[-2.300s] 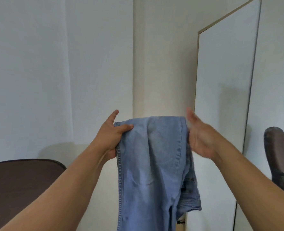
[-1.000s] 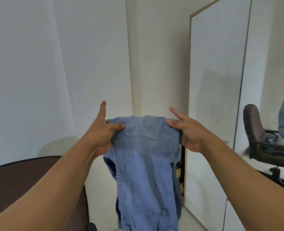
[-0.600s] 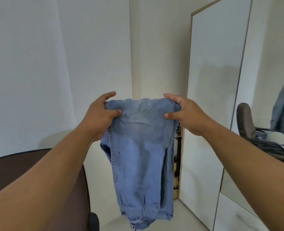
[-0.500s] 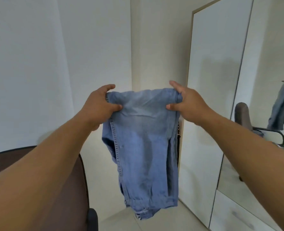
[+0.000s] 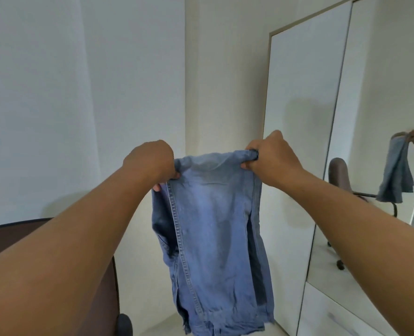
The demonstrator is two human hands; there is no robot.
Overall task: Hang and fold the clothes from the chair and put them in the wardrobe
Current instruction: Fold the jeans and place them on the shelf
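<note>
1. Up at chest height, out in front of the person, the jeans (image 5: 215,229) hang straight down from both hands, so the long axis is vertical and the bottom edge dangles near the floor.
2. Left hand (image 5: 150,163) is a closed fist gripping the top left corner. Right hand (image 5: 271,158) is also closed, with the top right corner bunched between thumb and curled fingers. Both sit level and look equally close to the fabric, with the top edge stretched between them.
3. My guess: this is mid-fold. The denim already looks doubled, leg over leg, and the next move is probably bringing the top down to the hem or draping it over an arm. That depends on the hanging length staying straight below the 2 grips.
4. Material: light blue washed denim, soft and floppy rather than stiff, with a thick stitched seam running down the left side and a darker shadowed fold on the right.
5. Wardrobe (image 5: 303,141) stands just to the right, with smooth flat white doors in a pale wood frame and a mirror panel beside them. Closest to the right hand.
6. Chair (image 5: 19,229) sits lower left, with a dark brown, rounded back.
</note>
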